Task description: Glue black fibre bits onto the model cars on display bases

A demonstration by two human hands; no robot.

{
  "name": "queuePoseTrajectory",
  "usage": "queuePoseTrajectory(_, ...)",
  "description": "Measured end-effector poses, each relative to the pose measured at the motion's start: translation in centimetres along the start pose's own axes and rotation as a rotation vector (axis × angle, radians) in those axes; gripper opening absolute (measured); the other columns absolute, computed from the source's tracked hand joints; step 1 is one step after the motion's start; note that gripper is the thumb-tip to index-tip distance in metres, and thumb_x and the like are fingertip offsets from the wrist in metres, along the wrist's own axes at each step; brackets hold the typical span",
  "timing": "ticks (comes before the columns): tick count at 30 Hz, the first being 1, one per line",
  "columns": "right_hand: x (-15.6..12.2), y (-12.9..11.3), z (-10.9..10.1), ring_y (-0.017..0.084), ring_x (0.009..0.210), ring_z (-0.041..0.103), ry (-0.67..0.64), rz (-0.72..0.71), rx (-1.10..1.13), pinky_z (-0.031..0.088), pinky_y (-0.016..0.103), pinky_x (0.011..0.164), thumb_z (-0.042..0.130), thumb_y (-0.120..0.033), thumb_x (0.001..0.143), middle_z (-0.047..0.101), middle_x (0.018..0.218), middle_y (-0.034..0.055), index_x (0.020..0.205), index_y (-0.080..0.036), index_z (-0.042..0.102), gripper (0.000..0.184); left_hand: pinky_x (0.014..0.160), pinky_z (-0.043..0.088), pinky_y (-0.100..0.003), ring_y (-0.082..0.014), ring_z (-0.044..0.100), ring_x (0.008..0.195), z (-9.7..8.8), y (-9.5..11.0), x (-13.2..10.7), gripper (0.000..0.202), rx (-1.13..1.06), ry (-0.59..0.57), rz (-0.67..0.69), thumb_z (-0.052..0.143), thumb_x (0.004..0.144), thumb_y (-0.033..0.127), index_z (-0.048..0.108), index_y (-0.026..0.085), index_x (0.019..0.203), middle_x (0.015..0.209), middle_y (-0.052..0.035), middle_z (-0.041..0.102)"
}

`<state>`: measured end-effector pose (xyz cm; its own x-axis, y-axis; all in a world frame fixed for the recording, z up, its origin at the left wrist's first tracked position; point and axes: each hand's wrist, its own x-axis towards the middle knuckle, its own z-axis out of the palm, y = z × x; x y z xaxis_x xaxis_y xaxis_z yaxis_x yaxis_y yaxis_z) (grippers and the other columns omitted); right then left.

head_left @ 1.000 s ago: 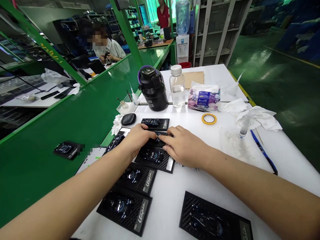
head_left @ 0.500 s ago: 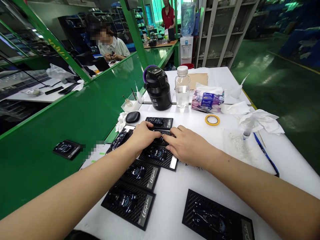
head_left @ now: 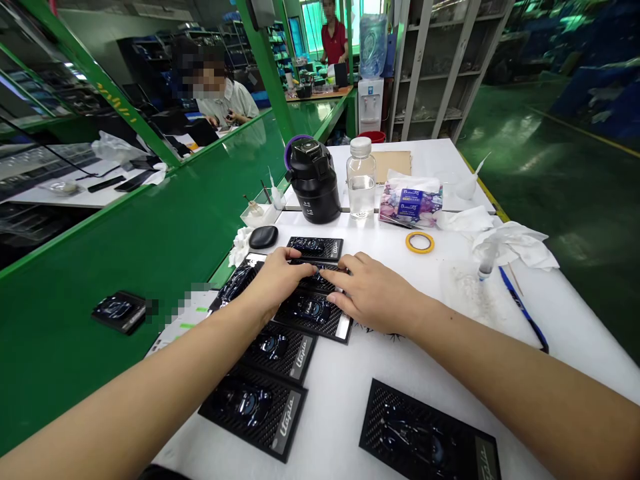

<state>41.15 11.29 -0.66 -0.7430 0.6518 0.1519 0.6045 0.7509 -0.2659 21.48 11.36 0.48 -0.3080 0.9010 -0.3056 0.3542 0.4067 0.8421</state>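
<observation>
Both hands meet over a small dark model car (head_left: 321, 275) on a black carbon-patterned base, in the middle of a group of similar pieces. My left hand (head_left: 281, 279) has thumb and fingers bent at the car's left side. From the right, my right hand (head_left: 367, 290) brings its thumb and fingertips to the same car, mostly covering it. Just in front lies another car on a base (head_left: 310, 311) with a white strip at its end. Behind is a car on a base (head_left: 315, 247) with a script nameplate. More bases (head_left: 280, 350) (head_left: 255, 410) lie nearer me.
One more model car (head_left: 430, 433) lies at front right, another (head_left: 119, 311) on the green ledge. Behind stand a black jug (head_left: 314, 183), a clear bottle (head_left: 361, 180) and a tissue pack (head_left: 411, 202). Yellow tape (head_left: 419, 243) and a blue tool (head_left: 523, 307) lie right. Co-workers are beyond.
The view has shifted slightly, so most things on the table sit a little further left. Both hands stay at the same model car, with barely any finger movement.
</observation>
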Motion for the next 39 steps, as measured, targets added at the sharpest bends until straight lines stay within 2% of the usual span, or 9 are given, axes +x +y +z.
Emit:
queuePoseTrajectory(7,0.1,-0.3,0.2,0.025,0.108,0.046,-0.006,0.016,-0.032,0.043,0.043,0.099,0.043,-0.041,0.100,0.054,0.119,0.0140,0.142,-0.021,0.053,0.047,0.065,0.048,-0.031,-0.0210,0.064,0.078,0.0,-0.3,0.1,0.055,0.003,0.030,0.015,0.077,0.059,0.033,0.053,0.020,0.107,0.086,-0.0030,0.064)
queuePoseTrajectory(14,-0.1,0.1,0.6,0.026,0.108,0.045,0.020,0.008,-0.009,0.043,0.044,0.098,0.043,-0.043,0.100,0.053,0.121,0.0132,0.144,-0.023,0.051,0.048,0.062,0.050,-0.031,-0.0198,0.064,0.071,0.1,-0.3,0.1,0.056,-0.025,0.004,0.013,0.078,0.059,0.034,0.051,0.021,0.106,0.084,-0.0023,0.065)
queuePoseTrajectory(26,0.3,0.2,0.0,0.025,0.105,0.047,0.011,-0.007,0.005,0.044,0.043,0.096,0.043,-0.038,0.100,0.055,0.117,0.0131,0.138,-0.021,0.056,0.043,0.062,0.050,-0.033,-0.0207,0.065,0.069,0.4,0.1,-0.2,0.058,0.046,0.033,0.031,0.078,0.058,0.034,0.051,0.020,0.107,0.085,-0.0046,0.067)
queuePoseTrajectory(33,-0.1,0.6,0.0,0.026,0.112,0.046,-0.022,0.012,0.073,0.042,0.044,0.103,0.044,-0.038,0.100,0.053,0.124,0.0129,0.144,-0.023,0.052,0.047,0.068,0.051,-0.034,-0.0219,0.065,0.079,0.5,-0.3,-0.1,0.055,0.109,0.102,0.051,0.079,0.058,0.031,0.054,0.019,0.105,0.095,-0.0069,0.065)
queuePoseTrajectory(39,-0.1,1.3,0.1,0.022,0.117,0.047,-0.008,0.024,0.223,0.037,0.040,0.111,0.040,-0.037,0.102,0.054,0.130,0.0123,0.144,-0.015,0.052,0.049,0.071,0.051,-0.034,-0.0224,0.065,0.082,0.6,0.2,0.5,0.055,0.132,0.103,0.040,0.081,0.055,0.027,0.055,0.018,0.102,0.096,-0.0070,0.064)
